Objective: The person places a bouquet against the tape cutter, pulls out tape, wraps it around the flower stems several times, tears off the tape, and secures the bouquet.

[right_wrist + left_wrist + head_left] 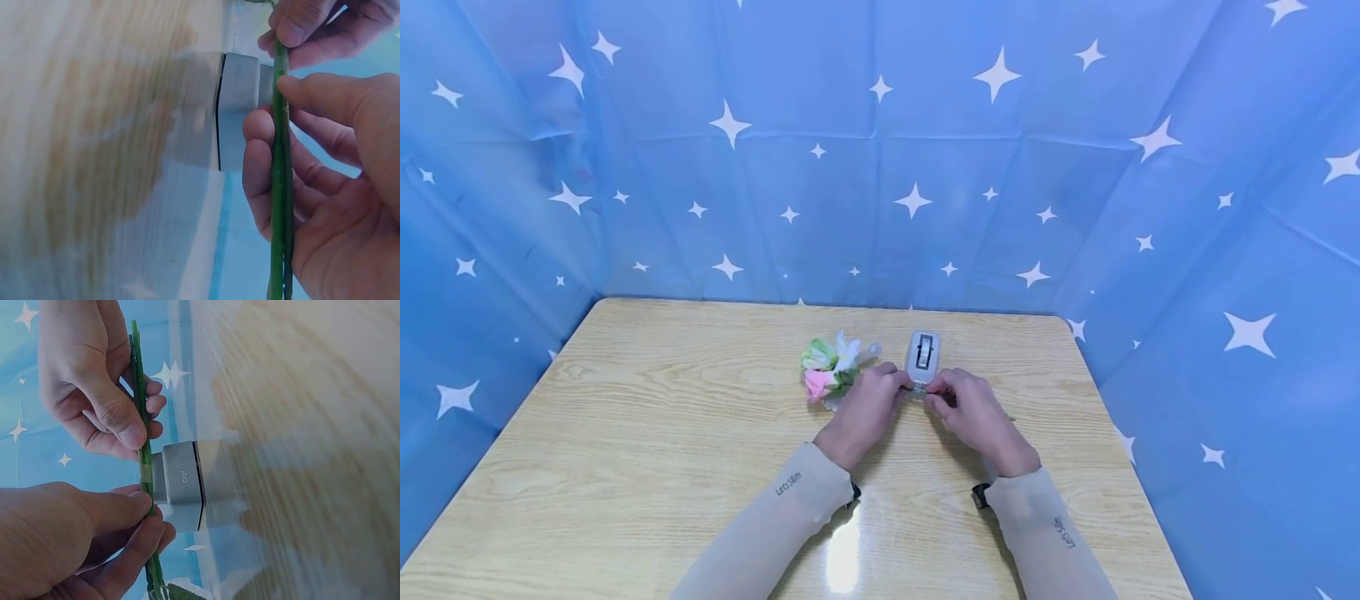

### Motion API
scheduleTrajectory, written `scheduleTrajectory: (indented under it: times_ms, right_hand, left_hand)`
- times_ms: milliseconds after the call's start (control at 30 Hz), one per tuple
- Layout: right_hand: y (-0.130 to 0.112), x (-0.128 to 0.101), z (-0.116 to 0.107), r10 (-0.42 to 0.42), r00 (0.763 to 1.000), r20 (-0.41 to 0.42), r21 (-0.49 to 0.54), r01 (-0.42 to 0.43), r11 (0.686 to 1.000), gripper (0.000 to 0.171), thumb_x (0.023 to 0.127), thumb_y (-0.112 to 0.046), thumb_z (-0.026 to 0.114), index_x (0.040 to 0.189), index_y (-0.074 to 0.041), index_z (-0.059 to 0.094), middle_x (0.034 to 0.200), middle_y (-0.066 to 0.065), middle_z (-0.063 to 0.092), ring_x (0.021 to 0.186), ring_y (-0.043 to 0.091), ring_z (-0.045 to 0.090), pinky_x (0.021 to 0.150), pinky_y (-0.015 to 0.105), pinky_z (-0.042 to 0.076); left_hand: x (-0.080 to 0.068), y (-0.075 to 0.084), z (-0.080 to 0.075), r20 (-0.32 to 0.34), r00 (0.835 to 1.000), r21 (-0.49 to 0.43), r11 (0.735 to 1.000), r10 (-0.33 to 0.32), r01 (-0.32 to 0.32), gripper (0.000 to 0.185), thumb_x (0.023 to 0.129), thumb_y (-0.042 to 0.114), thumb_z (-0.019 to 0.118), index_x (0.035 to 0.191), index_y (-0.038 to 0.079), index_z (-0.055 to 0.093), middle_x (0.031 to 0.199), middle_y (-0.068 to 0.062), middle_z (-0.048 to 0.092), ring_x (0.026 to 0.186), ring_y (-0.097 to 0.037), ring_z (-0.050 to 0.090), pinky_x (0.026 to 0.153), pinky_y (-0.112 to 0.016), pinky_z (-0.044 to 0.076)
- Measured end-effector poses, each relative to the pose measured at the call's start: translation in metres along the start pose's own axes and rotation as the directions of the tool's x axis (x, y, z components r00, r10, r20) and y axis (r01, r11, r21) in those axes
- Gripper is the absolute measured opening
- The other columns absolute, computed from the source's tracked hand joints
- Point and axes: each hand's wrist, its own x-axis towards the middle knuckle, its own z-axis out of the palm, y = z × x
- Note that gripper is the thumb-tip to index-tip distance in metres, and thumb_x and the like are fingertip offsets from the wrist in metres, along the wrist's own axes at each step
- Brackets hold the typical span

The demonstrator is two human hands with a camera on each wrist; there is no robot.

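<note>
My left hand (868, 404) pinches the green flower stems (139, 381) between thumb and fingers, on the side nearer the blossoms. Farther along, my right hand (973, 417) holds the same stems, its thumb pressed on them. A shiny clear band, which looks like tape (145, 472), lies around the stems between both hands. Just beyond the fingers stands a grey tape dispenser (922, 354), marked "deli" in the left wrist view. Left of it are the blossoms: a pink flower (820, 384), a green-and-white one (820, 356) and a white one (847, 353).
A light wood-grain table (700, 417) with a glossy surface lies beneath everything. Blue curtains (835, 225) with white stars hang behind its far edge and along both sides.
</note>
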Motion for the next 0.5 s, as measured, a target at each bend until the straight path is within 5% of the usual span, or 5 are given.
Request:
scheduleTrajectory:
  times_ms: [500]
  right_hand:
    - [0.0065, 0.0014, 0.0034, -0.028, 1.0, -0.009, -0.004, 0.028, 1.0, 0.006, 0.112, -0.009, 0.079, 0.112, -0.012, 0.084, 0.111, 0.005, 0.083, 0.092, 0.013, 0.07, 0.082, 0.032, 0.061]
  left_hand:
    - [-0.0016, -0.0074, -0.0022, 0.06, 0.997, -0.075, 0.996, 0.055, -0.051, 0.027, 0.112, -0.002, 0.074, 0.126, 0.013, 0.091, 0.118, -0.007, 0.089, 0.11, -0.018, 0.084, 0.092, -0.029, 0.07]
